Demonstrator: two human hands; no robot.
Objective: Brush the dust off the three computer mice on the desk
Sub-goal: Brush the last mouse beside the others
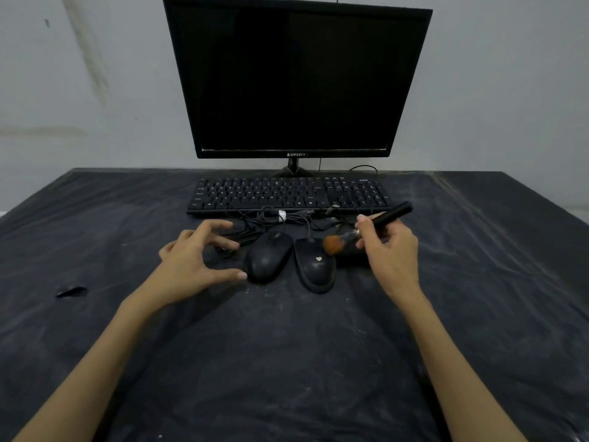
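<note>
Scene: A person seated at a dark, dust-streaked table [478, 282] cleans three black computer mice lined up just in front of a keyboard [288, 196] and a switched-off monitor [296, 78] at the far edge.
Right hand [392, 253]: pinches the black handle of a small brush [366, 226], fingers closed around it like a pen, angling the orange bristles down onto the front right of the middle mouse [314, 266], the one marked with a small heart.
Left hand [194, 256]: empty, fingers spread and curled, thumb tip just beside the left mouse [267, 258], apparently poised to steady it.
Third mouse [352, 258]: mostly hidden behind the brush hand, just right of the middle one.
Cables [271, 218]: bundled between mice and keyboard, which keeps them clear of the brushing.
Progress: pale dust still shows on both visible mice, so the job looks far from done.
</note>
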